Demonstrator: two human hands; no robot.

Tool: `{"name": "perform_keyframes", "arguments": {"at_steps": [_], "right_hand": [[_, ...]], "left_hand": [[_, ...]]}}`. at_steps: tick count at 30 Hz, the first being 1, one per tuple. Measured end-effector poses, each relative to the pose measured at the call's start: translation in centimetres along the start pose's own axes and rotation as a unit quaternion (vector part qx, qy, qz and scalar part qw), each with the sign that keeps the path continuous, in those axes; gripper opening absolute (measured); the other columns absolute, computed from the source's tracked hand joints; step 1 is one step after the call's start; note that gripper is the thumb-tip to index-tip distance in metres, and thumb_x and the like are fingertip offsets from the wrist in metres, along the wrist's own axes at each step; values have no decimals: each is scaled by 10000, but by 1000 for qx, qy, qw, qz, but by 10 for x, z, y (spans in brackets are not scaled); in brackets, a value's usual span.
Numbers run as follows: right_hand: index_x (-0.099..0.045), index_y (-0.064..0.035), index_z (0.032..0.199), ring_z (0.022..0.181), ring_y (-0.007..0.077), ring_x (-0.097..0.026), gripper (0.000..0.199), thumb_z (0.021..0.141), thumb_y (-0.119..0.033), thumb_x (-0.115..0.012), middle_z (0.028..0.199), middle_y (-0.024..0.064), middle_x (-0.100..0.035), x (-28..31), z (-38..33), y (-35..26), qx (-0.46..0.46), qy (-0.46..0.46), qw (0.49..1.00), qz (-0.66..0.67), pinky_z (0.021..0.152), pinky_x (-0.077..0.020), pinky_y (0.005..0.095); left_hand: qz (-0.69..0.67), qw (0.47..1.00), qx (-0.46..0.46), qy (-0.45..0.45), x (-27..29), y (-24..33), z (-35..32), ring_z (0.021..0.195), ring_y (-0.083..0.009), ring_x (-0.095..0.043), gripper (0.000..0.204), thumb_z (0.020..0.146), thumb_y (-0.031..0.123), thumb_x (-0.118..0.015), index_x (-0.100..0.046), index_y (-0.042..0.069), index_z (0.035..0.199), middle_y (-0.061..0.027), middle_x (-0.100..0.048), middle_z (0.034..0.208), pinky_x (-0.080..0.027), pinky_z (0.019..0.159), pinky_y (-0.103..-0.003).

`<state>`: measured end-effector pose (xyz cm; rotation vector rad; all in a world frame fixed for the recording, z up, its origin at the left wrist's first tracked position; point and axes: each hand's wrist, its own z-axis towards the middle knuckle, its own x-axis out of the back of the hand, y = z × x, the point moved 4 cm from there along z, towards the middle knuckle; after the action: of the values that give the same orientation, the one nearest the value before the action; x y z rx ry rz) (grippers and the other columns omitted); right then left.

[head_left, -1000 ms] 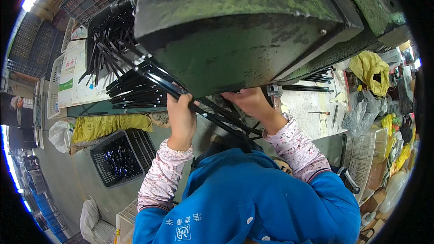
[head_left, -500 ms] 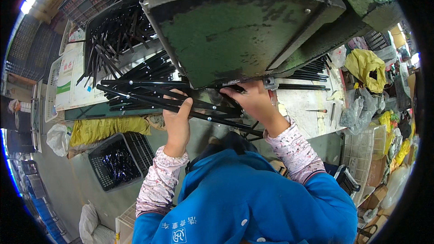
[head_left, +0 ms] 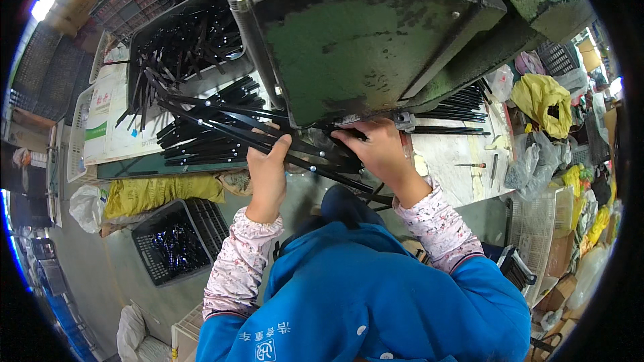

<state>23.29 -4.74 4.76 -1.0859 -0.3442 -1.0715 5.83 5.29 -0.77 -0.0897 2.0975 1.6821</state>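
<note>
A riveted frame of long black tubes point(head_left: 251, 139) with silver rivet heads slants under the front of the green machine point(head_left: 349, 53). My left hand point(head_left: 268, 161) is closed round the tubes near the middle, thumb on top. At the machine's lower edge, my right hand point(head_left: 377, 147) pinches the frame's right part, and its fingertips are partly hidden by the machine and the dark tubes. The frame's left end lies over a pile of black tubes point(head_left: 194, 141) on the table.
More black strips fill a tray point(head_left: 251, 64) at the back left. Further black tubes point(head_left: 456, 110) and two thin tools point(head_left: 494, 165) lie on the right-hand table. A black crate point(head_left: 151, 245) with small dark parts stands on the floor; bags point(head_left: 545, 104) crowd the right.
The frame's left end has swung slightly toward the back and right, so it slants more. My left hand has shifted a little right; my right hand stays near the machine's edge.
</note>
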Motion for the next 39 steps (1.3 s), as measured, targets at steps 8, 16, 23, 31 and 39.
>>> {"name": "perform_keyframes", "arguments": {"at_steps": [8, 16, 23, 31, 39], "right_hand": [[-691, -85, 1012, 895, 264, -642, 272, 802, -258, -706, 953, 87, -679, -15, -2, 15, 74, -50, 990, -110, 758, -497, 354], [-529, -76, 1316, 1263, 366, -437, 652, 733, -255, -757, 1366, 138, -510, -67, -2, 163, -50, -328, 898, -288, 1022, -385, 457], [-525, -72, 1303, 1244, 384, -431, 435, 899, -233, -538, 1328, 198, -504, -115, -5, 159, -73, -210, 957, -188, 1033, -345, 456], [-574, -85, 1208, 1105, 400, -517, 328, 913, -210, -502, 1187, 207, -574, -135, -37, 255, -109, -122, 954, -253, 946, -404, 460], [-612, -33, 1081, 904, 349, -607, 246, 874, -162, -586, 1007, 204, -633, -133, -15, 241, -140, -109, 980, -93, 796, -476, 425]], "left_hand": [[-96, 985, 140, -12, -13, 2, 8, 626, -198, -643, 77, 863, 42, -590, -586, -21, 906, -125, -642, 821, -525, 496, -281], [-80, 984, 151, -45, -22, -6, 13, 637, -168, -628, 114, 844, 99, -587, -627, 31, 925, -64, -661, 818, -505, 543, -293], [-100, 990, 91, 25, 11, -25, 6, 582, -136, -584, 131, 914, 145, -598, -554, 32, 964, -40, -612, 759, -477, 535, -251], [-12, 951, 75, 298, 160, -64, 68, 596, -173, -604, 177, 919, 181, -603, -520, 25, 904, -104, -621, 795, -491, 461, -309], [278, 942, 175, 66, 235, -58, 161, 606, -184, -637, 359, 919, 287, -623, -612, -2, 708, -93, -627, 638, -536, 564, -299]]}}
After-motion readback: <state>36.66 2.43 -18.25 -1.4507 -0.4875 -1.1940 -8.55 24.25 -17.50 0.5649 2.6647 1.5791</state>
